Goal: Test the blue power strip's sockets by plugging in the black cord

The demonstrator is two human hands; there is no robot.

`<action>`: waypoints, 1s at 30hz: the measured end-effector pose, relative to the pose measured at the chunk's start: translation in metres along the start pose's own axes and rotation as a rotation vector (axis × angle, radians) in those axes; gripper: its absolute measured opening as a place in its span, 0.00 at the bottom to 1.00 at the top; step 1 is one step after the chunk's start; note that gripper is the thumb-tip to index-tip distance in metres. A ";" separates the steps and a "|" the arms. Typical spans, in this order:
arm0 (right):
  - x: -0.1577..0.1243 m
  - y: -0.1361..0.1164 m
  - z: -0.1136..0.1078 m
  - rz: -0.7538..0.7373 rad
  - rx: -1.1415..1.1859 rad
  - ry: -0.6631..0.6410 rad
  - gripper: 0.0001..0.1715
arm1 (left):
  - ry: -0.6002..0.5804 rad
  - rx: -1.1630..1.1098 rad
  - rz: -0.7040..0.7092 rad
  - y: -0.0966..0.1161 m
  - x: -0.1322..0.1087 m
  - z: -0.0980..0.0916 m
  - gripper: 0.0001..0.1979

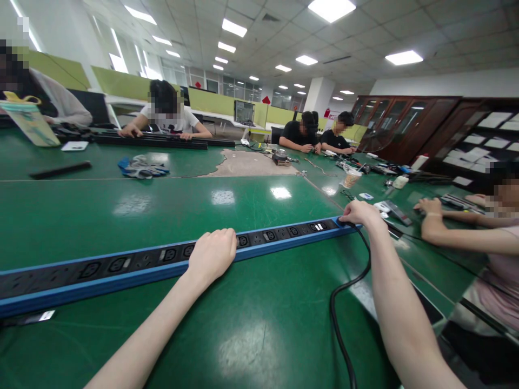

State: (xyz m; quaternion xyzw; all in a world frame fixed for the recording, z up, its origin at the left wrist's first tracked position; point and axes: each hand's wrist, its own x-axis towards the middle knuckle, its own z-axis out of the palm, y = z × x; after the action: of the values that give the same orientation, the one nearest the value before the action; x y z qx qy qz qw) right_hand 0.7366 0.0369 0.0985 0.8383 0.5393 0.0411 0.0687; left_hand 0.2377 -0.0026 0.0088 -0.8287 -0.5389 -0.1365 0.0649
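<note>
A long blue power strip (141, 261) with a row of black sockets lies across the green table, running from the left edge up to the right. Around its middle is wrapped my left hand (213, 253), fingers curled over the far side. At the strip's right end my right hand (360, 213) is closed by the spot where a thick black power cable (333, 302) meets the strip. Its fingertips touch the cable's end there; the exact grip is partly hidden. From that end the cable curves down over the table toward me.
Gloves (142, 167), a dark bar (60, 170) and a patterned tumbler (34, 123) stand or lie on the far left. A plastic cup (351, 176) and small parts are at the right. Several people work around the table; one person's hand (428, 208) is close on the right.
</note>
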 end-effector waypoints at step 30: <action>0.012 0.027 0.012 -0.192 0.074 -0.033 0.21 | -0.027 0.009 -0.015 0.001 0.000 -0.003 0.21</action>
State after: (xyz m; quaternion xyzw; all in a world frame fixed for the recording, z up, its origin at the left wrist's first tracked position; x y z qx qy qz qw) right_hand 0.7679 0.0359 0.0909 0.7854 0.6170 0.0008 0.0502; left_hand 0.2380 -0.0033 0.0113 -0.8260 -0.5466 -0.1234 0.0601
